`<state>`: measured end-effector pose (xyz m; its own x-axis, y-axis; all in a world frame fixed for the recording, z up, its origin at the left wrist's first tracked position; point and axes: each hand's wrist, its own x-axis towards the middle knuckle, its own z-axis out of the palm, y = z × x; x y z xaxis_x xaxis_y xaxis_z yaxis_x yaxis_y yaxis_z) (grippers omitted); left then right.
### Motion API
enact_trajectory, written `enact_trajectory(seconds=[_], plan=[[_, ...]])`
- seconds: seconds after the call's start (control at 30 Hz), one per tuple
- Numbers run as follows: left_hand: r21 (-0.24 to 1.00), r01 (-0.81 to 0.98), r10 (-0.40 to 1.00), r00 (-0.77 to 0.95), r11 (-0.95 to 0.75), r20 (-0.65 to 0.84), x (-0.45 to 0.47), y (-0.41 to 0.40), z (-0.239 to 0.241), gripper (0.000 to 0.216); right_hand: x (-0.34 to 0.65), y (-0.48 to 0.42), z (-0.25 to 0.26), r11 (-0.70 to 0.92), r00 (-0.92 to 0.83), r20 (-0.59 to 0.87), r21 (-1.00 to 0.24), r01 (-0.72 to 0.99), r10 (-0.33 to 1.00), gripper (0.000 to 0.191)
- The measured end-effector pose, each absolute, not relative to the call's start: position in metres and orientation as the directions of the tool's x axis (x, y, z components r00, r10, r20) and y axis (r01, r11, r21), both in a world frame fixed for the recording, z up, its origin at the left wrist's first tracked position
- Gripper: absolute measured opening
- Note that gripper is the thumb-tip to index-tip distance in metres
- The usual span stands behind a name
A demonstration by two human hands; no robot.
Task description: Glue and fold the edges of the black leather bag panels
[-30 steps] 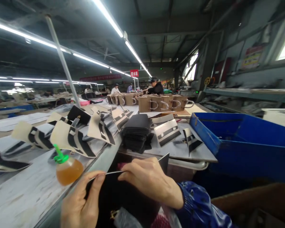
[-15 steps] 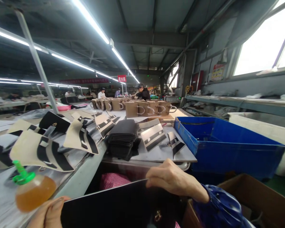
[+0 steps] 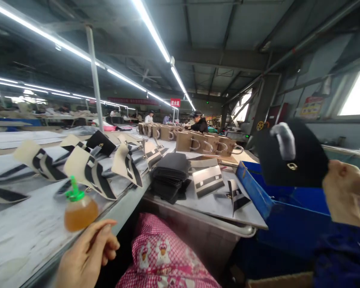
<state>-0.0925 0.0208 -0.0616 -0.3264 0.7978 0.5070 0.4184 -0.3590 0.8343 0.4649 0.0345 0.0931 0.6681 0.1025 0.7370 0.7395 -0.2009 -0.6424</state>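
The worktop was spread beyond the fingers of the left hand, which were loosely curled, partly open and empty. A blue bin was seen below the fingers of the right hand; by these, a black panel with a wrapped handle was gripped at its edge and held to their left. Just beyond the left fingers, a green-capped squeeze bottle was stood. Left of the right fingers, a gold-coloured clasp was borne by the panel.
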Motion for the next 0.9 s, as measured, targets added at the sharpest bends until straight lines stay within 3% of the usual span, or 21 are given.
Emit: enact_trajectory(seconds=[0.07,0.13,0.27,0.37,0.5,0.7,0.9], plan=[[0.886,0.325,0.851,-0.303,-0.33,0.428,-0.092,0.019,-0.064,0.047,0.474,0.054,0.087,-0.229,0.718,0.694,-0.691,0.686,0.053,0.074],[0.923,0.249,0.885,-0.295,-0.292,0.36,-0.088,0.019,-0.068,0.045,0.464,0.081,0.073,-0.197,0.661,0.731,-0.632,0.749,0.17,0.058],[0.953,0.177,0.947,-0.167,-0.245,0.274,-0.077,0.021,-0.078,0.049,0.387,0.16,0.031,0.055,0.272,0.741,-0.385,0.921,0.614,0.031],[0.971,0.13,0.972,-0.098,-0.201,0.214,-0.07,0.021,-0.086,0.053,0.303,0.221,0.001,0.27,-0.041,0.644,-0.262,0.927,0.764,0.023],[0.986,0.069,0.983,-0.088,-0.154,0.16,-0.063,0.021,-0.095,0.057,0.215,0.271,-0.022,0.4,-0.252,0.535,-0.18,0.899,0.806,0.032],[0.991,-0.095,0.995,-0.013,-0.098,0.098,-0.064,0.029,-0.106,0.053,0.181,0.283,-0.013,0.34,-0.217,0.465,-0.196,0.92,0.858,0.028],[0.937,-0.347,0.998,0.031,-0.04,0.055,-0.056,0.038,-0.115,0.06,0.188,0.233,0.007,0.482,-0.314,0.508,-0.24,0.843,0.802,0.029]])
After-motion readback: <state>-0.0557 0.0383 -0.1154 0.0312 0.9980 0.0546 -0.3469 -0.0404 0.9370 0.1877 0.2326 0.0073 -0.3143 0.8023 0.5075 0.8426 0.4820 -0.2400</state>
